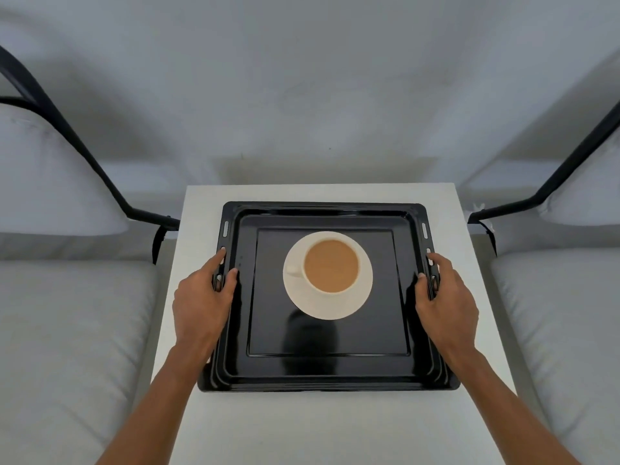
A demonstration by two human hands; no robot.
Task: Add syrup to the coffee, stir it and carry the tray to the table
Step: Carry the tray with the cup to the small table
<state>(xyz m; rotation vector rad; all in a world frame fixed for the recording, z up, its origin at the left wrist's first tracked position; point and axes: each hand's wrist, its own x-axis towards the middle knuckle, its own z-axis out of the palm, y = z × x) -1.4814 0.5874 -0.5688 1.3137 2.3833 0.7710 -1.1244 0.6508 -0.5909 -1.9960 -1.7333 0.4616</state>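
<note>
A black metal tray (327,370) lies flat on a small white table (322,427). At the tray's middle stands a white cup (330,265) of light brown coffee on a white saucer (335,308), its handle pointing left. My left hand (204,297) grips the tray's left rim, thumb inside the rim and fingers outside it. On the opposite rim, my right hand (446,297) holds on the same way. No syrup or spoon is in view.
Two grey cushioned chairs with black frames flank the table: one on the left (67,313), one on the right (563,313). A pale wall (308,78) rises close behind the table.
</note>
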